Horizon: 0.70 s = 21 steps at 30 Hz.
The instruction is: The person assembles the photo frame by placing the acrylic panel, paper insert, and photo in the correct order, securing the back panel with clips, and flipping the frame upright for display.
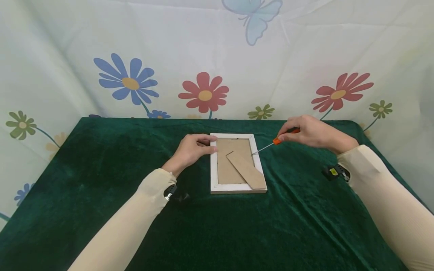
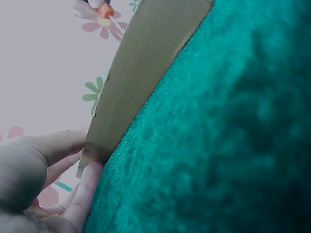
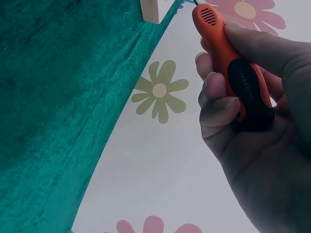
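Observation:
A white wooden picture frame lies back side up on a green cloth, its brown backing board showing. A slanted stand leg lies across the board. At the frame's upper left my left hand grips the edge between thumb and fingers; the left wrist view shows them at the end of the wooden side. My right hand holds a screwdriver by its orange and black handle. Its thin metal shaft reaches down leftward, the tip at the inner right edge of the frame.
The green velvet cloth covers the table, with folds right of the frame. Behind the table hangs a pale curtain printed with flowers and a butterfly. A black wrist camera sits under the right sleeve.

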{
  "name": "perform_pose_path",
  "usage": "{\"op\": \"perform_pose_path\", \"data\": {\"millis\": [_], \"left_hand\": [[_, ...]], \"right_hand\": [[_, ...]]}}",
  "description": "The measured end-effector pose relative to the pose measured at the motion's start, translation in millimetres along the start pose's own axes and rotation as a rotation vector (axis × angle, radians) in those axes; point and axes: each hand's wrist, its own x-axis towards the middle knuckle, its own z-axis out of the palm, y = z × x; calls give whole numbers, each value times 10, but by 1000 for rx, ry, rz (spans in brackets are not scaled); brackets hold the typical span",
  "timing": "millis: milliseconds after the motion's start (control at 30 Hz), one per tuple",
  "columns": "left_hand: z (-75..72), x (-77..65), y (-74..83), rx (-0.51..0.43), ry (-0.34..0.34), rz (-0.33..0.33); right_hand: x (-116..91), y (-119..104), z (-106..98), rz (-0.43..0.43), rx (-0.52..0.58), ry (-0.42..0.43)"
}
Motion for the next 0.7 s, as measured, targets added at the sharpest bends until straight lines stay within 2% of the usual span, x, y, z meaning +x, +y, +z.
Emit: {"op": "perform_pose_path", "data": {"millis": [700], "left_hand": [[8, 9, -4, 1, 4, -1]], "right_hand": [[35, -11, -16, -18, -7, -8]]}}
